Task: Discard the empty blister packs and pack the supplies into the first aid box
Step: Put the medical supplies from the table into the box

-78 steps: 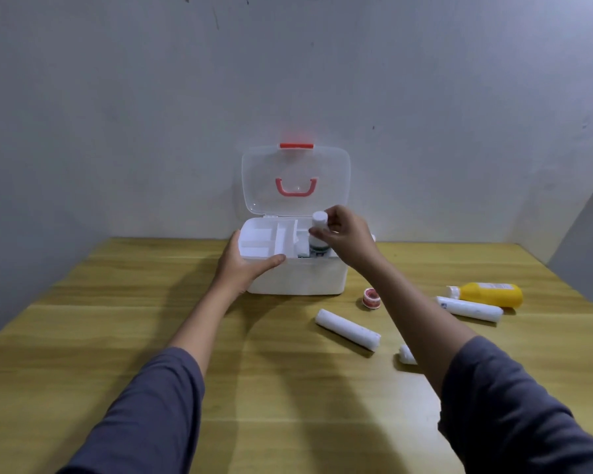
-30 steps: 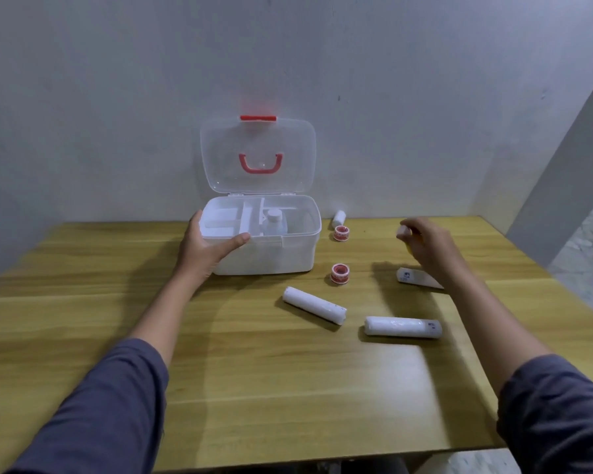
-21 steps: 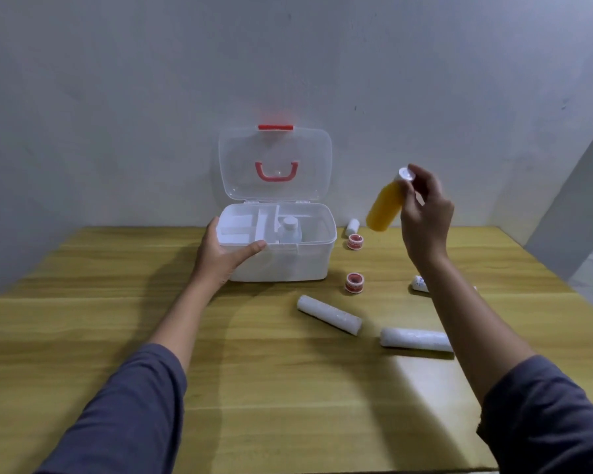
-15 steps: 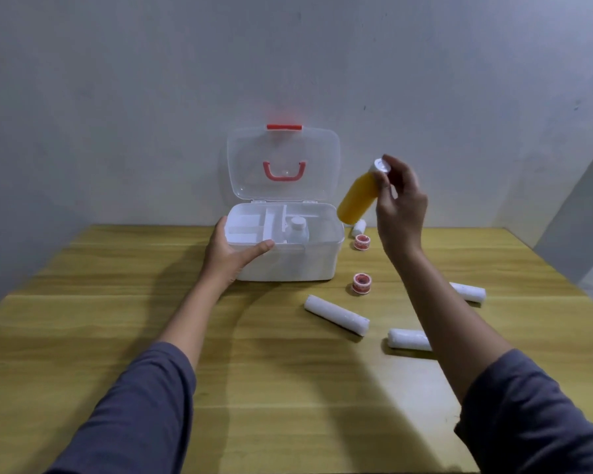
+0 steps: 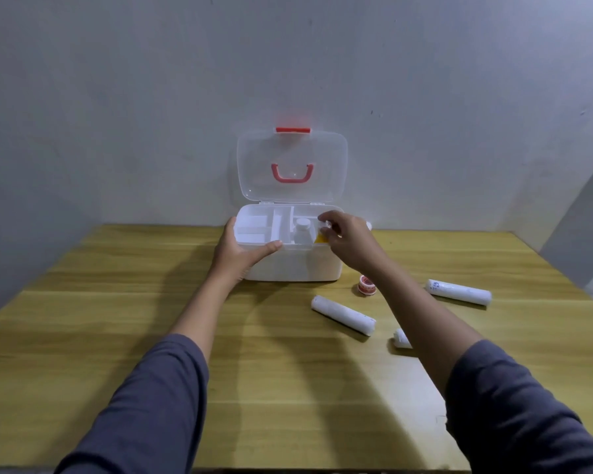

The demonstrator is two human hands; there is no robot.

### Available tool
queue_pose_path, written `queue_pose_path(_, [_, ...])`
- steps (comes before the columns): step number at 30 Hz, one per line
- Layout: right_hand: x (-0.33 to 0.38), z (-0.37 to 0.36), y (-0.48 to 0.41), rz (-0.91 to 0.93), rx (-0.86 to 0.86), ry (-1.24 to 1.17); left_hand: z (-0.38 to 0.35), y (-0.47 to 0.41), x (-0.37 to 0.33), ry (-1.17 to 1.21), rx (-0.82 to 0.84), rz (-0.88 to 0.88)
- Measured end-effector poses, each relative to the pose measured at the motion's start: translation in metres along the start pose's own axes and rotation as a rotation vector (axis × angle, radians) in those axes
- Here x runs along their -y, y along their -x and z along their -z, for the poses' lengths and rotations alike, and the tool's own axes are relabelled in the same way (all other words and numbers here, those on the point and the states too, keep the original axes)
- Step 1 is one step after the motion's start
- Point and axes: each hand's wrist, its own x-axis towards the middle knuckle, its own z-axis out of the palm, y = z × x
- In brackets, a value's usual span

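Note:
The white first aid box (image 5: 298, 265) stands open at the back of the table, its clear lid (image 5: 291, 165) with a red handle upright. My left hand (image 5: 240, 251) grips the box's front left rim. My right hand (image 5: 348, 239) is over the right compartment, fingers around the cap of the yellow bottle (image 5: 320, 237), which sits mostly inside the box. A white bottle (image 5: 302, 230) stands in the box beside it. Three white bandage rolls lie on the table: one in the middle (image 5: 343, 314), one at the right (image 5: 459, 292), one partly hidden by my right arm (image 5: 402, 338).
A small red-and-white tape roll (image 5: 367, 284) lies to the right of the box front. Another small white item (image 5: 368, 225) peeks out behind my right hand. The grey wall is right behind the box. The wooden table's (image 5: 117, 319) right edge runs near the far bandage roll.
My right hand picked the yellow bottle up from the table's right side, carried it left and lowered it into the box's right compartment. My left hand stayed on the box.

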Motion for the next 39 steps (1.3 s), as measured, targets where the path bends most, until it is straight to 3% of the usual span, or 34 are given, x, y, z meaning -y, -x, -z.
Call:
queue_pose_path(6, [-0.003, 0.009, 0.005, -0.058, -0.021, 0.021, 0.002, 0.003, -0.005, -0.008, 0.016, 0.018])
queue_pose_path(12, [-0.029, 0.026, 0.076, -0.122, -0.076, -0.243, 0.004, 0.002, -0.002, -0.016, 0.007, 0.037])
queue_pose_path(18, [-0.063, 0.031, 0.144, -0.173, -0.005, 0.070, 0.007, -0.005, 0.004, -0.032, 0.004, 0.011])
queue_pose_path(21, [-0.073, 0.031, 0.155, -0.126, -0.046, 0.407, 0.007, -0.005, 0.003, -0.041, -0.001, -0.002])
queue_pose_path(25, [-0.094, 0.035, 0.149, -0.239, -0.018, 0.714, 0.007, -0.002, 0.001, -0.029, -0.003, -0.016])
queue_pose_path(32, [-0.126, 0.049, 0.113, -0.398, -0.050, 0.689, 0.003, -0.001, 0.001, -0.034, -0.020, -0.023])
queue_pose_path(39, [-0.142, 0.047, 0.086, -0.384, -0.114, 0.680, 0.002, -0.001, 0.002, -0.014, -0.022, -0.035])
